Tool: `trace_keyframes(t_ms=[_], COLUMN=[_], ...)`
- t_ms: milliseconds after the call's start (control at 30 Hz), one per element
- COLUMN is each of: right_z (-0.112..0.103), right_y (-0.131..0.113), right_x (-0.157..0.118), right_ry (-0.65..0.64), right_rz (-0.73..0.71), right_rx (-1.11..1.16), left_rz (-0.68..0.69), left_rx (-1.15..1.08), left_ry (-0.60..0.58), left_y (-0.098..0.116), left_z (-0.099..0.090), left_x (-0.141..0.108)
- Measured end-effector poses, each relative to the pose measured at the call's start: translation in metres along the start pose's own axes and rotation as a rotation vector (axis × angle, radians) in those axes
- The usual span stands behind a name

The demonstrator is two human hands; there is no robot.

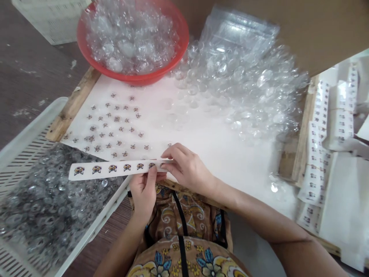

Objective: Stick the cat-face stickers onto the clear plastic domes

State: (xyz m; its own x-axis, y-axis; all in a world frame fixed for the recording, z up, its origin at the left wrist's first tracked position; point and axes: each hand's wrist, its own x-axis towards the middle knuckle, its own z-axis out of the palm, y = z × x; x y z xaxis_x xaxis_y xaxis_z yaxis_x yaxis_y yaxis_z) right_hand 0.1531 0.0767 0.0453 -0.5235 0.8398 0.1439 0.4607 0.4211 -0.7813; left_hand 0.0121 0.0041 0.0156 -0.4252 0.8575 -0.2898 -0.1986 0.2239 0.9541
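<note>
From where I stand, the animal-face sticker strip [104, 169] stretches sideways over the bench [225, 157] edge, leftward from both hands. The left hand [144, 192] clamps it; the right hand [191, 169] meets its right end, pinch unclear.

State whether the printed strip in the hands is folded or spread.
Spread: the printed strip extends flat from the left hand, its row of motifs showing. The partly covered end at the right hand: cannot tell.
</note>
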Motion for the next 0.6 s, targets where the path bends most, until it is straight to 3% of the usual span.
trace_keyframes(t_ms=[67, 200, 267, 333, 467, 600], right_z=[0.002, 0.005, 0.001, -0.007, -0.025, -0.029], right_y=[0.001, -0.001, 0.003, 0.016, 0.063, 0.093], right_x=[0.001, 0.002, 0.007, 0.017, 0.041, 0.052], right_ry=[-0.002, 0.042, 0.089, 0.174, 0.307, 0.298], right_rz=[0.012, -0.103, -0.116, 0.003, 0.408, 0.516], right_rx=[0.021, -0.042, 0.050, 0.167, 0.256, 0.266], left_rz=[-0.013, -0.044, -0.047, -0.043, -0.027, -0.024], left_rx=[-0.005, -0.053, -0.059, -0.045, -0.023, -0.024], left_ry=[-0.001, -0.012, -0.006, 0.004, 0.007, -0.017], left_y=[-0.001, -0.003, -0.003, -0.002, 0.000, 0.000], left_z=[-0.001, -0.002, -0.003, -0.002, -0.002, -0.002], left_x=[0.000, 0.000, 0.000, -0.001, -0.001, -0.001])
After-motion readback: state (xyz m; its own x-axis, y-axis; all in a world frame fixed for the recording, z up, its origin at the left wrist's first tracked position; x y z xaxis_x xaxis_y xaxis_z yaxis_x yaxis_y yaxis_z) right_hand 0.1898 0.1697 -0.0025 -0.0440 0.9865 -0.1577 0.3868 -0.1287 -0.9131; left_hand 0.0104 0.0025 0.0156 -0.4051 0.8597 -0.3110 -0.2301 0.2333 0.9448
